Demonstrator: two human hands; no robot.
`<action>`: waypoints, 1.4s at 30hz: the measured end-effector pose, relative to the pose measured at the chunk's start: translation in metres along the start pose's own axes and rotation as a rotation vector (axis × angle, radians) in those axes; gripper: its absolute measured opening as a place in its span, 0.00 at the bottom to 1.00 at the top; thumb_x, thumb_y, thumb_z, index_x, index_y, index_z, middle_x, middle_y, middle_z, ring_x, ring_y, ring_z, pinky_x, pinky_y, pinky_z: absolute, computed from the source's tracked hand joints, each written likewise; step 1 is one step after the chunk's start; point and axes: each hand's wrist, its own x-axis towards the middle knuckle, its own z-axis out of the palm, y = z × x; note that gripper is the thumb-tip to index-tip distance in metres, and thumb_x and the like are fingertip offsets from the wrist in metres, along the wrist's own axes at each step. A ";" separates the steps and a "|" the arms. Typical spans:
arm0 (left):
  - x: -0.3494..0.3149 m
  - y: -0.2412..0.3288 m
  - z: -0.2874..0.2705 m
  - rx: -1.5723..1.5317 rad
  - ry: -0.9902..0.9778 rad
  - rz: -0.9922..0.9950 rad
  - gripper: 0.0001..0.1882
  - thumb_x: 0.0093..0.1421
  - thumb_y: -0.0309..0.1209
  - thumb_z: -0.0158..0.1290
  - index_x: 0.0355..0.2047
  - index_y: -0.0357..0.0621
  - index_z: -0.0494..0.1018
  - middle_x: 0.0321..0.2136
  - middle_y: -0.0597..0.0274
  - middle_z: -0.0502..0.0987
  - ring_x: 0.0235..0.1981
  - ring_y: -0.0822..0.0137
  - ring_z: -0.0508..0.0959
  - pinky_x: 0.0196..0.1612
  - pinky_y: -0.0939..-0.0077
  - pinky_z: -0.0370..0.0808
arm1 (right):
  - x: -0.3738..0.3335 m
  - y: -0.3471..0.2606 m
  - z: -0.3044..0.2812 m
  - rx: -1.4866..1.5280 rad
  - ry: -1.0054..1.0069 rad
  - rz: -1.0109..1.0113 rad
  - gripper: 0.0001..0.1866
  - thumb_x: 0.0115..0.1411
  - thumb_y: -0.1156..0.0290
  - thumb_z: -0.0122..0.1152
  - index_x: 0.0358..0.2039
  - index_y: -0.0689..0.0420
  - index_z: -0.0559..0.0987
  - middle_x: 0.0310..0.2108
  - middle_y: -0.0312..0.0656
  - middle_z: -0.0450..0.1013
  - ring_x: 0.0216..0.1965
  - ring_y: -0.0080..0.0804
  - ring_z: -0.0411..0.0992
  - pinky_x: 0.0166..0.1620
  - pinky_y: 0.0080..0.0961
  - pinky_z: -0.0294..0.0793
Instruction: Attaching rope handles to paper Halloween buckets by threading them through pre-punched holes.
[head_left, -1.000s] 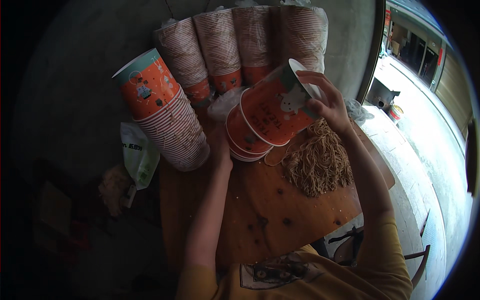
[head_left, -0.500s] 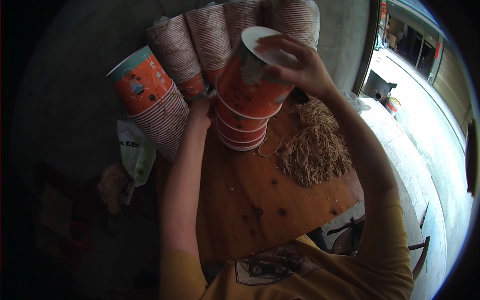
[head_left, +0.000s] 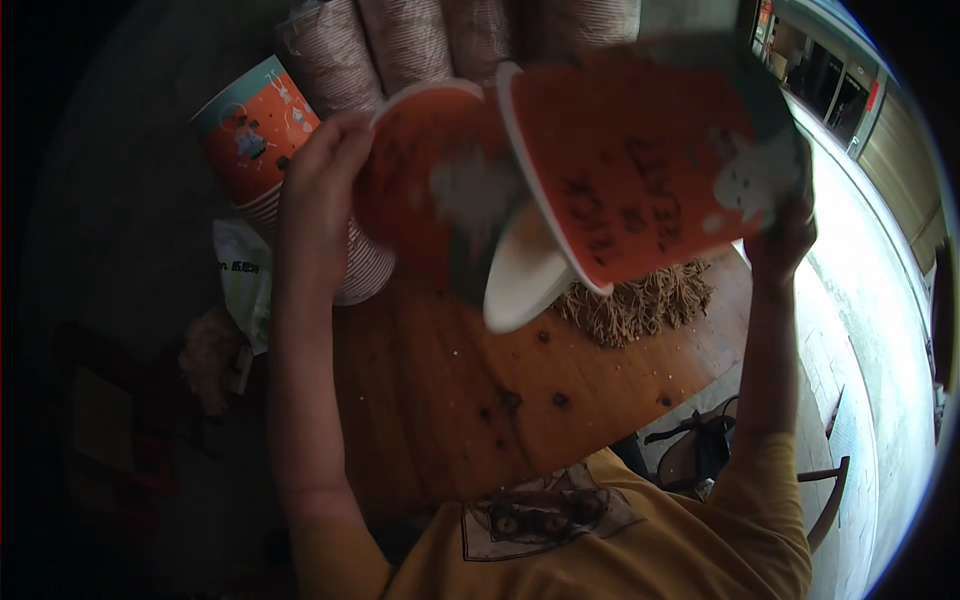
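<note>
My left hand (head_left: 325, 170) is closed on the left side of an orange and green paper bucket (head_left: 420, 170) with a white rim, tilted in the air. The white base (head_left: 530, 265) of this bucket points down and right, towards me. Overlapping it, a second orange paper bucket (head_left: 640, 170) lies on its side in the air, its rimmed mouth facing left. My right hand (head_left: 785, 235) grips that one at its green base end, with the fingers partly hidden behind it. Whether more buckets are nested inside either is hidden.
Left of my left hand leans a stack of nested orange buckets (head_left: 250, 135). Several plastic-wrapped stacks (head_left: 405, 40) stand against the wall. A bundle of tan string (head_left: 640, 305) lies on the wooden table (head_left: 450, 420). Beside the table are a white-green bag (head_left: 243, 275) and a chair (head_left: 825, 510).
The upright bucket stack has been lifted and tipped. One bucket now shows apart in my right hand, which moved right. My left hand rose and came left, onto the other bucket.
</note>
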 end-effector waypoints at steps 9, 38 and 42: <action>-0.124 -0.056 -0.019 1.147 -0.163 0.380 0.08 0.64 0.24 0.46 0.43 0.37 0.69 0.34 0.49 0.74 0.36 0.52 0.76 0.40 0.65 0.73 | -0.177 0.033 0.052 0.680 0.509 0.825 0.38 0.59 0.40 0.48 0.58 0.59 0.65 0.54 0.46 0.68 0.55 0.40 0.67 0.60 0.40 0.63; -0.184 -0.027 0.031 0.479 -0.180 -0.258 0.06 0.63 0.27 0.47 0.36 0.38 0.69 0.18 0.65 0.69 0.20 0.79 0.66 0.24 0.79 0.65 | -0.065 0.179 0.101 -0.733 -0.920 0.374 0.14 0.56 0.54 0.57 0.33 0.51 0.81 0.35 0.44 0.74 0.42 0.45 0.72 0.43 0.40 0.73; -0.186 -0.025 0.029 0.454 -0.141 -0.253 0.05 0.62 0.27 0.48 0.35 0.38 0.69 0.18 0.64 0.69 0.19 0.78 0.66 0.23 0.79 0.65 | -0.057 0.164 0.111 -0.875 -1.056 0.417 0.18 0.53 0.48 0.58 0.30 0.49 0.82 0.34 0.45 0.76 0.39 0.46 0.74 0.41 0.39 0.74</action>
